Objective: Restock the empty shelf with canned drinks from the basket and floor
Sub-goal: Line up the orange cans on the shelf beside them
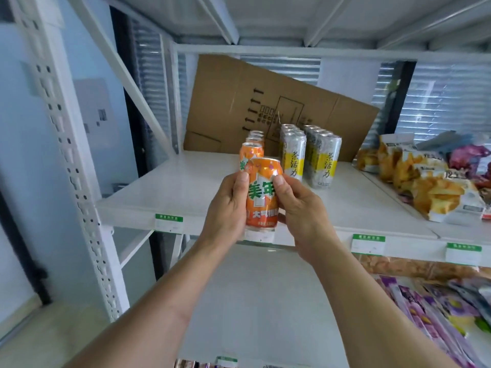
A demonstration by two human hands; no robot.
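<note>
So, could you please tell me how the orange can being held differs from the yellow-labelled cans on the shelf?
The orange can is short and gripped by both hands, left hand and right hand; the yellow-labelled cans are taller, slimmer, silver, and stand in two rows on the shelf. All are upright.

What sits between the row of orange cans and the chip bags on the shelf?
Head view: two rows of tall yellow-and-silver cans stand between the orange cans and the chip bags.
</note>
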